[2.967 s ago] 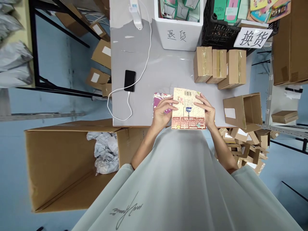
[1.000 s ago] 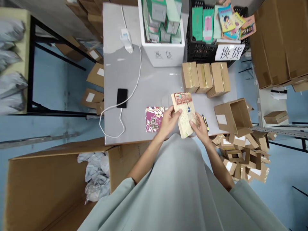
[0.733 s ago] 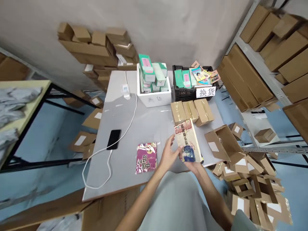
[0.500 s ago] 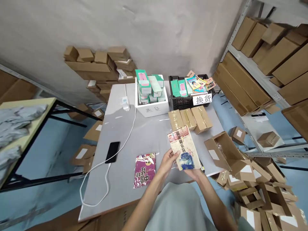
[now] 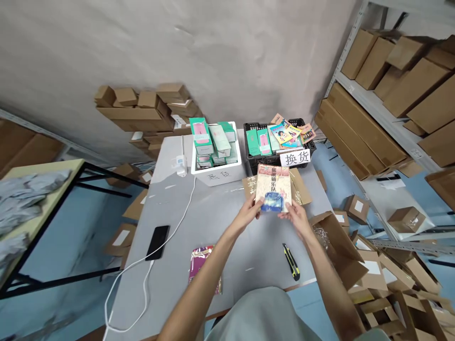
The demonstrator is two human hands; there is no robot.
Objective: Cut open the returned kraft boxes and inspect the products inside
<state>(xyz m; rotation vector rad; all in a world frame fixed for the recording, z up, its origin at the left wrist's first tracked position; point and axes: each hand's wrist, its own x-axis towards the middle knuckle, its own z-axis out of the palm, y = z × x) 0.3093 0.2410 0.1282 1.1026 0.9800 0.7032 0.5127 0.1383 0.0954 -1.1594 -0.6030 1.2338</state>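
Observation:
A book (image 5: 273, 188) with a cream and red cover and a blue drawing is held up in front of the black crate. Gripping its lower left corner is my left hand (image 5: 248, 211); at the lower right corner my right hand (image 5: 295, 219) pinches it. Behind the book, partly hidden, lie small taped cardboard boxes (image 5: 300, 187). A yellow and black utility knife (image 5: 291, 262) rests on the table near my right forearm. My left forearm partly covers a purple book (image 5: 199, 262) in clear wrap.
On the grey table (image 5: 227, 227) stand a white bin (image 5: 217, 177) of green boxes and a black crate (image 5: 253, 163) with booklets. A phone (image 5: 157, 242) and white cable lie left. An open carton (image 5: 337, 251) stands right, beside piled boxes and a shelf (image 5: 377, 104).
Both hands have moved the book forward, away from my body, and turned it straighter. My right hand has shifted from under it to its right corner. The utility knife now shows fully.

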